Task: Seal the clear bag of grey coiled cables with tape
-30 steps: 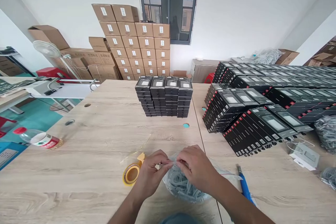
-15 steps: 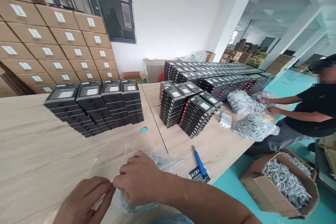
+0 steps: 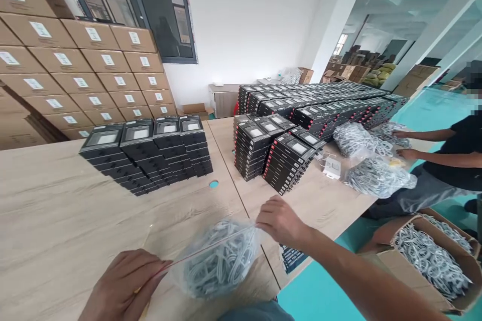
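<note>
A clear plastic zip bag (image 3: 220, 266) full of pale grey coiled cables lies on the wooden table in front of me. Its red-lined top edge is drawn into a taut slanting line between my hands. At the lower left, my left hand (image 3: 126, 283) is closed, pinching one end of that edge between thumb and fingers. My right hand (image 3: 280, 220) grips the opposite end, higher and further right. A dark printed card (image 3: 292, 258) shows partly from under my right forearm.
Stacks of black boxes (image 3: 146, 155) stand at left, and more black boxes (image 3: 288, 160) at right. Bags of cables (image 3: 380, 175) lie near a co-worker's hands (image 3: 408, 153). An open carton of cables (image 3: 433, 261) sits lower right, beyond the table edge. Brown cartons (image 3: 98, 60) line the wall.
My right hand has moved right, away from my left, stretching out the bag's top edge. The cable-filled bag is now more exposed. The blue tool on the card is no longer visible.
</note>
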`<state>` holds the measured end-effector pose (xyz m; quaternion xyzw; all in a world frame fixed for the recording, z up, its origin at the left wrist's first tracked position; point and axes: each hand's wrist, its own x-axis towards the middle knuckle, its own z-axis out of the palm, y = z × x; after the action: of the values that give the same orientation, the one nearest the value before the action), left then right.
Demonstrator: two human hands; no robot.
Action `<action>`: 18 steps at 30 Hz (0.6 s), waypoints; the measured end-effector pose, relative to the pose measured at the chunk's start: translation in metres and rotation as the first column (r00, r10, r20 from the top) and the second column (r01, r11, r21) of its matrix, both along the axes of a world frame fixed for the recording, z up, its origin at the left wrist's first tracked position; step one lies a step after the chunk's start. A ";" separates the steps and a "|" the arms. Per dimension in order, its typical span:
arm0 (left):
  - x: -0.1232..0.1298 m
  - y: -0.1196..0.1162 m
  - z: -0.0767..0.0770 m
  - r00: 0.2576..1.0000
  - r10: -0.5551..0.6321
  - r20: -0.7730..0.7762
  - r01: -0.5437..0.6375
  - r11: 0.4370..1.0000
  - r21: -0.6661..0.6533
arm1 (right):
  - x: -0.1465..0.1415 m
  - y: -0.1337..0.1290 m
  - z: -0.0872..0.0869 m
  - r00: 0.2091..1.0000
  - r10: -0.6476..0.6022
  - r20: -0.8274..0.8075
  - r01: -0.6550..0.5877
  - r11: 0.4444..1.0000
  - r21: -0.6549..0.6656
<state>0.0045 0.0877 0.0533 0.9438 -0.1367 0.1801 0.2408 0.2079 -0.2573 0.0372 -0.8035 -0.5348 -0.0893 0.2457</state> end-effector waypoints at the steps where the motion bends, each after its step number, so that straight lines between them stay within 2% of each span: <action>1: 0.002 -0.002 0.006 1.000 0.005 -0.026 -0.004 1.000 0.011 | 0.000 -0.007 0.000 1.000 0.008 -0.015 -0.008 1.000 0.028; 4: 0.008 -0.006 0.022 0.998 0.036 -0.052 -0.034 0.999 0.038 | -0.003 -0.013 0.003 0.998 0.045 -0.035 -0.042 0.997 0.070; 8: 0.021 -0.012 0.034 0.995 0.052 0.083 -0.065 0.984 0.169 | -0.009 -0.007 0.008 0.997 0.071 -0.020 -0.069 0.993 0.093; 12: 0.033 -0.027 0.032 1.000 -0.019 -0.007 0.020 0.975 0.221 | -0.006 -0.010 0.007 0.996 0.074 -0.047 -0.071 0.996 0.062; 18: 0.039 -0.036 0.028 0.993 -0.033 -0.109 0.048 0.990 0.135 | -0.004 -0.026 0.007 0.966 -0.032 -0.258 0.037 0.999 0.013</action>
<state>0.0435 0.0517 0.0810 0.9635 -0.1549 0.1147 0.1860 0.2039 -0.2837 0.0447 -0.8153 -0.4835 0.0069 0.3185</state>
